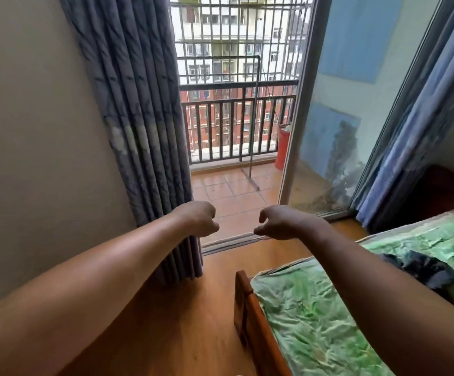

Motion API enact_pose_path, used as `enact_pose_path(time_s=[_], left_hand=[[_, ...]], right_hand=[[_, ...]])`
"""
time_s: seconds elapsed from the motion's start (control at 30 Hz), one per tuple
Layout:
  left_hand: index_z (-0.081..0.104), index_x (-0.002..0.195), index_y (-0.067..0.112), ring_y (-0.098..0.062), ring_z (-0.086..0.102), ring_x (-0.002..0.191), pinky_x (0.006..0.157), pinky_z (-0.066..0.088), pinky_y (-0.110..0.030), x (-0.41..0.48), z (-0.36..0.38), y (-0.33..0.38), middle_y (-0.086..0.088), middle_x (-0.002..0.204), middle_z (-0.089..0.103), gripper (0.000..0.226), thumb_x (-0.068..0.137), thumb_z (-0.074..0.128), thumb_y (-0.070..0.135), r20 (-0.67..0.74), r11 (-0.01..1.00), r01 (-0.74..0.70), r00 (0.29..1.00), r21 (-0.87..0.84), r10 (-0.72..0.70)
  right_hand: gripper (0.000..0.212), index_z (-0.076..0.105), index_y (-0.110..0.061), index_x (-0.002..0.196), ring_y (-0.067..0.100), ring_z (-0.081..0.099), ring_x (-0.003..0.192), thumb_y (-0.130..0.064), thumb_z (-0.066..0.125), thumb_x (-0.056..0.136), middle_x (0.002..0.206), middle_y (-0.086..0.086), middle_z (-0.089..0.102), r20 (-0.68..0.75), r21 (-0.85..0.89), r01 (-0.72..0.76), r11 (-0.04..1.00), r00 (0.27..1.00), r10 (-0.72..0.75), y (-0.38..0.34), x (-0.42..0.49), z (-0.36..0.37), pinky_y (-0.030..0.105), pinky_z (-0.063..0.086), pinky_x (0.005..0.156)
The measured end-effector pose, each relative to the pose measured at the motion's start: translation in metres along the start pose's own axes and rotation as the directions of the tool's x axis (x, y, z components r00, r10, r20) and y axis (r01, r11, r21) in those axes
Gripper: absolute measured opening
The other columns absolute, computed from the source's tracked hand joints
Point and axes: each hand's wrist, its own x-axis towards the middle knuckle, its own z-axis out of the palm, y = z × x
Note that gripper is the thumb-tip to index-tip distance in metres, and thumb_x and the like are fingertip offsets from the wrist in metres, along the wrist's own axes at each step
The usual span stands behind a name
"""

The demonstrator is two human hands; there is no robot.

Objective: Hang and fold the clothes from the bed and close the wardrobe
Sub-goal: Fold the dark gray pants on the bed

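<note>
Right now: hands empty, one dark garment on the bed

Both arms reach out toward the balcony door [236, 104]. The left hand [197, 218] and right hand [280, 222] hang from the wrists, fingers [261, 213] loosely curled, nothing held in either.

The dark garment [423, 270] lies crumpled on the bed [315, 321], on the green cover, just beside the right forearm and partly hidden by it. It is well apart from both hands.

Handling, my read: soft, limp, light, so it will sag and drag when lifted. Can't tell what type it is or where the collar or waist sits. Best bet is to pinch two spread points along one edge, lift, shake flat.

Containers: the wardrobe is not in view, so door state and contents are unknown. A red bin [281, 147] stands on the balcony. Something pokes out of its top, can't tell what.
</note>
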Motion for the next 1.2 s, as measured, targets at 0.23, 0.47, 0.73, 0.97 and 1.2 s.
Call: enact_pose_path(time_s=[0.23,0.47,0.73,0.97,1.2], left_hand=[[0.059,0.134,0.018,-0.024,0.058,0.118,0.099,0.05,-0.039,0.169,-0.036,0.005,-0.004,0.131,0.063,0.044,0.094,0.057,0.037,0.013,1.0,-0.024,1.0,0.019,0.024],[0.062,0.129,0.014,-0.025,0.059,0.115,0.098,0.052,-0.042,0.312,-0.079,0.01,-0.006,0.127,0.064,0.041,0.095,0.057,0.037,-0.001,0.99,-0.13,0.991,0.054,0.131],[0.06,0.133,0.015,-0.026,0.057,0.12,0.1,0.049,-0.037,0.485,-0.087,0.015,-0.008,0.134,0.06,0.041,0.097,0.056,0.034,0.04,0.948,-0.309,0.951,0.074,0.307],[0.059,0.134,0.015,-0.025,0.058,0.119,0.094,0.047,-0.033,0.618,-0.093,0.02,-0.008,0.132,0.061,0.042,0.096,0.056,0.033,0.112,0.872,-0.476,0.878,0.113,0.465],[0.064,0.127,0.008,-0.029,0.061,0.116,0.098,0.052,-0.038,0.687,-0.099,0.088,-0.013,0.129,0.063,0.041,0.094,0.057,0.032,0.181,0.713,-0.695,0.715,0.089,0.675]], right_hand=[[0.047,0.066,-0.013,0.123,0.028,0.06,0.112,-0.048,0.066,0.091,0.125,0.011,0.066,0.02,0.032,-0.023,0.999,1.0,0.023,0.04,0.157,-0.067,0.036,0.049,0.093],[0.049,0.065,-0.014,0.124,0.03,0.059,0.115,-0.05,0.065,0.091,0.128,0.01,0.065,-0.012,0.006,-0.086,0.996,0.996,0.086,0.079,0.265,-0.122,0.037,0.05,0.096],[0.049,0.063,-0.019,0.129,0.028,0.059,0.117,-0.052,0.064,0.092,0.132,0.006,0.064,-0.026,0.044,-0.266,0.963,0.963,0.267,0.115,0.398,-0.153,0.035,0.048,0.091],[0.037,0.064,-0.023,0.115,0.025,0.059,0.103,-0.05,0.065,0.09,0.123,0.005,0.066,-0.016,0.16,-0.429,0.889,0.899,0.437,0.128,0.489,-0.174,0.034,0.048,0.086],[0.038,0.065,-0.018,0.114,0.027,0.061,0.109,-0.046,0.059,0.09,0.119,0.006,0.067,-0.024,0.186,-0.635,0.75,0.76,0.65,0.175,0.469,-0.199,0.039,0.051,0.096]])
